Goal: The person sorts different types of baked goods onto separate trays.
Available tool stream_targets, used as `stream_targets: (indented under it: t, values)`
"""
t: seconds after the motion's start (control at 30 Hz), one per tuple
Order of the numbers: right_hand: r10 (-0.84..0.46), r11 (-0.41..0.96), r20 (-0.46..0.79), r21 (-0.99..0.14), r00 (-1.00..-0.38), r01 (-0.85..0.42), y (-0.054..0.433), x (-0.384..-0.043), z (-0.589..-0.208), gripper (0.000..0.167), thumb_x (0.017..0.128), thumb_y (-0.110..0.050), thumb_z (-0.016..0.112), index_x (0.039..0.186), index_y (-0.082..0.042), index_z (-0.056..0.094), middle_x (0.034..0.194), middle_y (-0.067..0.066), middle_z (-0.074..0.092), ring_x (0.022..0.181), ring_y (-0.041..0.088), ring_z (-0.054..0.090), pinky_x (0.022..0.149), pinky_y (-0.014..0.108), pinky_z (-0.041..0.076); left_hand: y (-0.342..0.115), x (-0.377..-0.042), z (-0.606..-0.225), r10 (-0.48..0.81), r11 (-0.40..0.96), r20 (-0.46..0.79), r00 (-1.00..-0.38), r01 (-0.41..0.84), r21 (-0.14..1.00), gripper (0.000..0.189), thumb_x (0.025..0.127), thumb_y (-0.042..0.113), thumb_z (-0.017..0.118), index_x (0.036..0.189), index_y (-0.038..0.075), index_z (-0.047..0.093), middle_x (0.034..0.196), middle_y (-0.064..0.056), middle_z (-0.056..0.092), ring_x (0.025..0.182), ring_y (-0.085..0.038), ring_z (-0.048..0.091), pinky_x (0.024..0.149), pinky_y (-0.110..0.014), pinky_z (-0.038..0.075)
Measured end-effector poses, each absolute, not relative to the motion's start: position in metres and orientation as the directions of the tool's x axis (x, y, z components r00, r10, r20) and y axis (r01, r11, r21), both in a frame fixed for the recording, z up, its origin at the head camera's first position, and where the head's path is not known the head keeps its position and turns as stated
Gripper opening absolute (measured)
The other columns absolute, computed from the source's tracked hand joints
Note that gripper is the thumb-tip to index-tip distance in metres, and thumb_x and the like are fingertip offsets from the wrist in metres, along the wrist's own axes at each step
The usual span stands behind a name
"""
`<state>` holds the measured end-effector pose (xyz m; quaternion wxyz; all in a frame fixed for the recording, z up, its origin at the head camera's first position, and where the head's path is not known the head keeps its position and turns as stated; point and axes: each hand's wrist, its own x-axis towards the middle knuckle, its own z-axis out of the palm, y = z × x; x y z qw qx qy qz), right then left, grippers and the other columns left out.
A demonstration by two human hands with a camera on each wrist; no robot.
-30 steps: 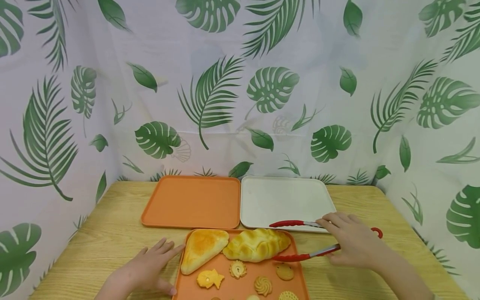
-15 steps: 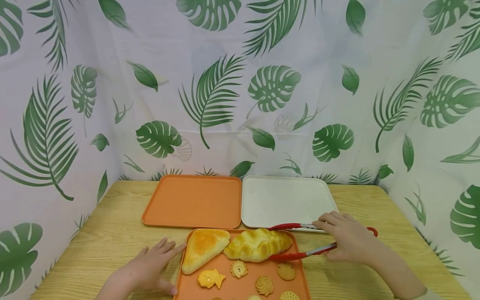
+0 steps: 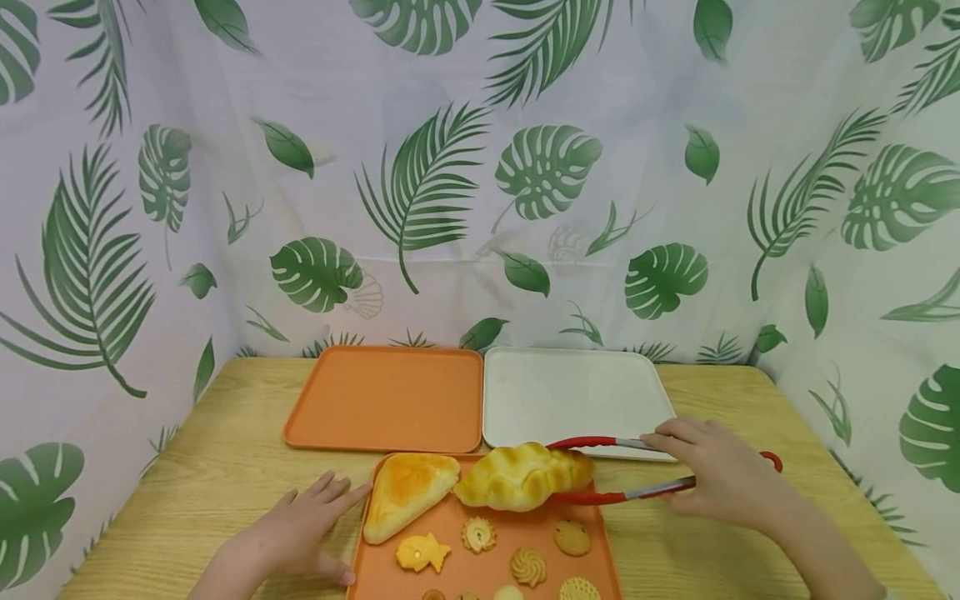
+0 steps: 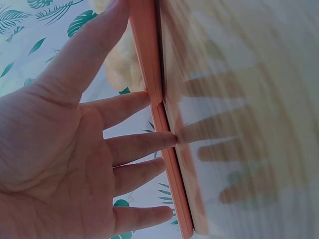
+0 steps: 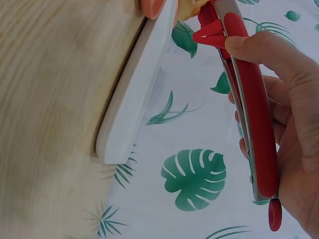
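My right hand (image 3: 723, 475) grips red-and-silver tongs (image 5: 255, 109), thumb on one arm and fingers around the other. The red tips clasp the right end of a long, golden, braided-looking bread (image 3: 517, 477), tilted over the back right of the near orange tray (image 3: 465, 575). Beside it on that tray lies a triangular bread (image 3: 408, 493). My left hand (image 3: 292, 529) is spread at the tray's left side, its thumb and index fingertip right at the rim. In the left wrist view its fingers (image 4: 127, 149) are straight and hold nothing.
Several small cookies lie on the near tray, among them a fish-shaped one (image 3: 422, 552) and a swirled one (image 3: 528, 567). Behind stand another orange tray (image 3: 386, 400) and a white tray (image 3: 577, 400), side by side. A leaf-patterned cloth (image 3: 450, 208) encloses the wooden table (image 3: 187, 500).
The tongs have closed in on the long bread, and its right end has risen and shifted slightly right and back. My right hand has moved a little right; my left hand has stayed put.
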<state>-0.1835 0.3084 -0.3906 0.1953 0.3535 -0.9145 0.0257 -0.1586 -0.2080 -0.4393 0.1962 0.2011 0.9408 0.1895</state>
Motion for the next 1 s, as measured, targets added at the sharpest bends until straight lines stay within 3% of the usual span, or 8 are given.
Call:
stream_targets:
  t: [0.33,0.77,1.0]
  values:
    - [-0.647,0.712,0.498,0.125,-0.577,-0.691,0.311,-0.195,-0.374,0.062,0.052,-0.02,0.087,0.111,-0.01,0.071,0.102,0.0,0.066,0.089,0.02,0.062,0.074,0.043,0.052,-0.208,-0.158,-0.437,0.439,0.855,-0.293,-0.849,0.295,0.427,0.104,0.067,0.054,0.08,0.153,0.02,0.034,0.155,-0.023,0.033,0.147,-0.047,0.019,0.104,-0.079,0.017]
    - [-0.655,0.703,0.47,0.091,-0.592,-0.706,0.276,-0.235,-0.363,0.056,0.063,-0.026,0.085,0.114,-0.007,0.071,0.103,0.004,0.066,0.093,0.022,0.062,0.078,0.043,0.055,-0.207,-0.157,-0.438,0.45,0.849,-0.294,-0.843,0.302,0.433,0.103,0.066,0.051,0.081,0.153,0.018,0.034,0.156,-0.024,0.032,0.147,-0.048,0.016,0.103,-0.079,0.017]
    - [-0.625,0.729,0.408,-0.001,-0.666,-0.684,0.246,-0.265,-0.362,0.054,0.066,-0.024,0.085,0.116,-0.006,0.071,0.107,0.006,0.067,0.098,0.025,0.061,0.082,0.046,0.052,-0.207,-0.158,-0.439,0.446,0.853,-0.282,-0.85,0.307,0.423,0.105,0.064,0.055,0.079,0.153,0.019,0.034,0.157,-0.023,0.031,0.148,-0.047,0.014,0.105,-0.079,0.015]
